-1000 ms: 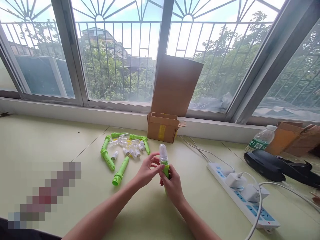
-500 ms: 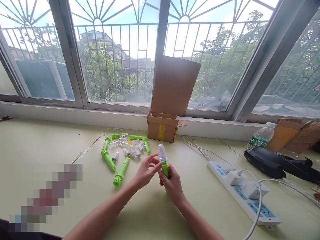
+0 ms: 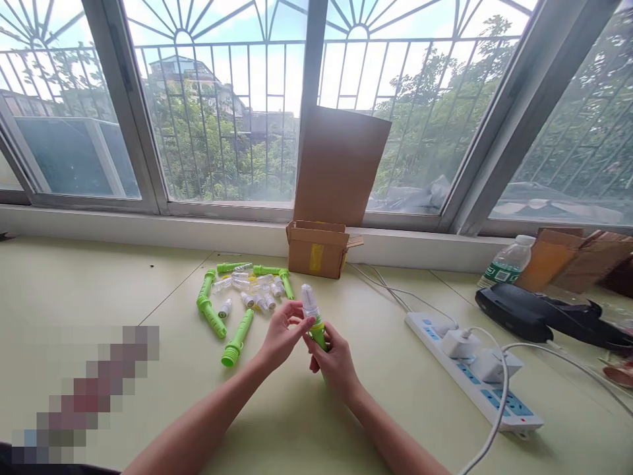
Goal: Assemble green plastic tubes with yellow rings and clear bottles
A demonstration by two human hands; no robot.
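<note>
Just below the centre of the frame, the right hand point(image 3: 336, 361) is gripping a green tube point(image 3: 319, 336) in curled fingers, while the left hand point(image 3: 279, 335) is pinching around the base of the clear cap point(image 3: 309, 298) topping it. The pair is looking light and stiff, probably hard plastic, with the green body seeming the surer place to hold and the thin-looking, ridged dome likelier to slip or crack. Left of centre, a loose tube point(image 3: 237, 340) is showing its threaded end, lying near glossy clear-and-white fittings point(image 3: 247, 299).
</note>
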